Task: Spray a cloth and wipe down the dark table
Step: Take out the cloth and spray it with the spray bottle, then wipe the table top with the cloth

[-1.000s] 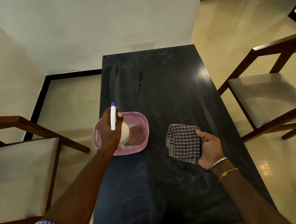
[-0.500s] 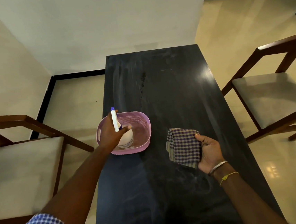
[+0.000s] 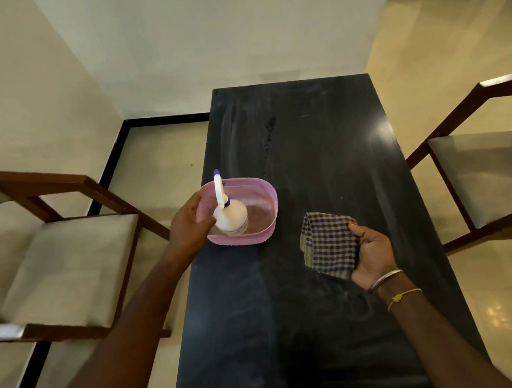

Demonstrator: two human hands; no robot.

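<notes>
A white spray bottle [image 3: 231, 218] with a blue-tipped nozzle stands upright inside a pink plastic basket [image 3: 242, 238] on the left side of the dark table [image 3: 313, 157]. My left hand [image 3: 189, 225] is just left of the bottle with its fingers apart; fingertips touch the bottle's side and the thumb lies by the basket's rim. My right hand [image 3: 374, 254] grips a folded purple-and-white checked cloth [image 3: 328, 244] and holds it just above the table to the right of the basket. Pale smears and a dark line of droplets mark the tabletop.
A wooden chair [image 3: 67, 262] with a beige seat stands close to the table's left edge, and another chair [image 3: 494, 177] stands at the right. A white wall [image 3: 217, 35] meets the table's far end. Glossy tiled floor surrounds the table.
My left hand has lowered the spray bottle into the pink basket and loosened its grip, sliding off to the bottle's left. The right hand with the cloth has hardly moved.
</notes>
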